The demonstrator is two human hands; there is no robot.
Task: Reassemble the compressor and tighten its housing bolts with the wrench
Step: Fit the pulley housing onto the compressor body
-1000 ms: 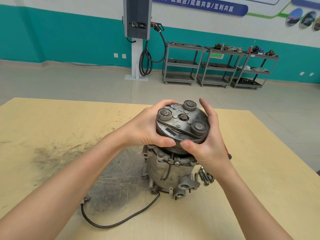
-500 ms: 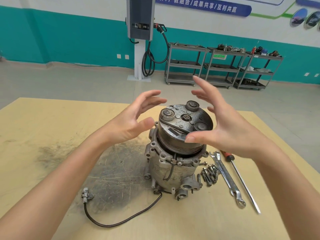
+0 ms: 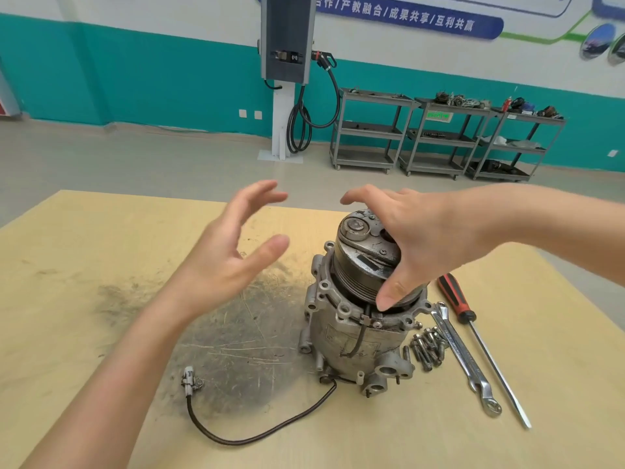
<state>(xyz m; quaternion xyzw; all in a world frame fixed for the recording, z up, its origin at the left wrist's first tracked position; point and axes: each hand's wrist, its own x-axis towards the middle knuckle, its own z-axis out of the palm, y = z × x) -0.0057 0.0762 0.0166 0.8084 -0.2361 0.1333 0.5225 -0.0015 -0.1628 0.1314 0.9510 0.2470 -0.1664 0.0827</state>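
Note:
The grey compressor (image 3: 351, 336) stands upright on the wooden table (image 3: 84, 316), its dark clutch pulley (image 3: 358, 265) on top. My right hand (image 3: 426, 238) reaches in from the right and lies spread over the pulley's top, with the thumb pointing down against its front rim; I cannot tell how firmly it touches. My left hand (image 3: 233, 258) hangs in the air to the left of the compressor, fingers straight, holding nothing. The wrench (image 3: 463, 360) lies on the table to the right of the compressor, next to a pile of several bolts (image 3: 427, 348).
A red-handled screwdriver (image 3: 456, 299) lies right of the wrench. The compressor's black cable (image 3: 263, 434) loops across the table to a connector (image 3: 189, 380) front left. A dark scuffed patch marks the table's middle. Metal shelf carts (image 3: 372, 130) stand by the far wall.
Both hands have let go of the pulley. My left hand has drawn away to the left, and my right hand has swung across over the pulley's top. The view has shifted left.

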